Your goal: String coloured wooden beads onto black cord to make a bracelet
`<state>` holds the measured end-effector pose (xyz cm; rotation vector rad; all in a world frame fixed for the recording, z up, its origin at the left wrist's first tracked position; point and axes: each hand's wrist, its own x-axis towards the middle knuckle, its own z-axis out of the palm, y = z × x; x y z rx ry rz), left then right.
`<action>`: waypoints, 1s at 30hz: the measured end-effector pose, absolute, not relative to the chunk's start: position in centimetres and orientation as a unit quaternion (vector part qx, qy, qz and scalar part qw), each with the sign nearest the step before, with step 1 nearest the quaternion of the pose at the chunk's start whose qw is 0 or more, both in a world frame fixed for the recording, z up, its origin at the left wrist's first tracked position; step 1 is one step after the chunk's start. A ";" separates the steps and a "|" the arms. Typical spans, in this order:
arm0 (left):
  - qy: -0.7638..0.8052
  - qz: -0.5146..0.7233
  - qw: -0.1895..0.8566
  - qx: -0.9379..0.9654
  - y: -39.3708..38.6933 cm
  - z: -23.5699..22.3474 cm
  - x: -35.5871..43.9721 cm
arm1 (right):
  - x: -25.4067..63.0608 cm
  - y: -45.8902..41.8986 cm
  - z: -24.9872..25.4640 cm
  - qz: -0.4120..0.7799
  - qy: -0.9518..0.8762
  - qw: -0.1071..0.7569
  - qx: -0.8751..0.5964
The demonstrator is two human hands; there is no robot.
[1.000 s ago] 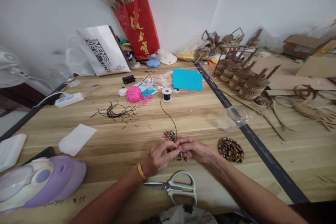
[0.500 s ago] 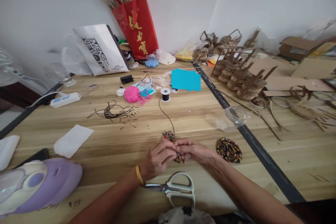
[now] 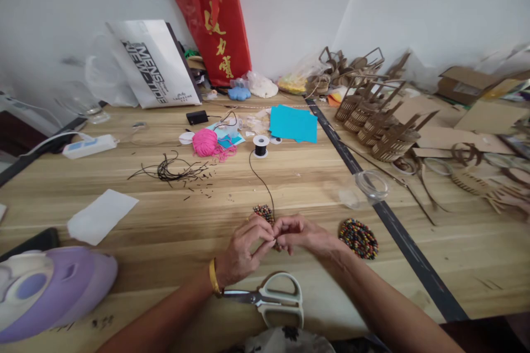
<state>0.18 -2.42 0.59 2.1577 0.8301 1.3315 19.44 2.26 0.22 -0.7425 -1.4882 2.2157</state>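
Note:
My left hand (image 3: 248,245), with a yellow band at its wrist, pinches with thumb and forefinger. Its tips meet those of my right hand (image 3: 300,234), also pinched, over a multicoloured bead strand (image 3: 263,212). A black cord (image 3: 262,180) runs from a white spool (image 3: 260,146) down into the fingers; its end is hidden there. Part of the strand shows behind the left fingers and a little below them. Cream-handled scissors (image 3: 281,298) lie nearer me, blades beside the left wrist. A coiled bead string (image 3: 358,239) rests to the right of my right hand.
Loose black cord pieces (image 3: 169,170), pink yarn (image 3: 205,142) and blue sheets (image 3: 293,123) lie farther back. At left are a white paper (image 3: 102,216) and a purple-and-white device (image 3: 62,292). Small woven baskets (image 3: 395,140) stand at right, beyond a clear plastic ring (image 3: 371,185).
The camera view has shifted slightly, so the left-side objects sit farther left. My hands stay pinched together over the beads, with only slight finger movement.

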 end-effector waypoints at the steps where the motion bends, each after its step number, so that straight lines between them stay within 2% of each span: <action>1: 0.303 0.482 0.239 0.787 -2.5 0.6 0.2 | 19.4 2.2 0.1 0.785 -0.528 0.184 -0.266; 8: 0.325 0.447 0.273 0.788 -2.8 0.0 0.2 | 18.6 1.8 -0.1 0.765 -0.558 0.159 -0.280; 18: 0.427 0.361 0.392 0.730 -1.6 -0.4 -0.4 | 18.5 1.6 -0.6 0.711 -0.620 0.130 -0.305; 24: 0.367 0.246 0.438 0.783 -0.3 0.2 -1.6 | 18.8 1.2 -0.4 0.589 -0.733 0.118 -0.320; 30: 0.359 0.159 0.397 0.829 -0.1 0.4 -2.1 | 19.0 0.3 -0.1 0.461 -0.824 0.125 -0.303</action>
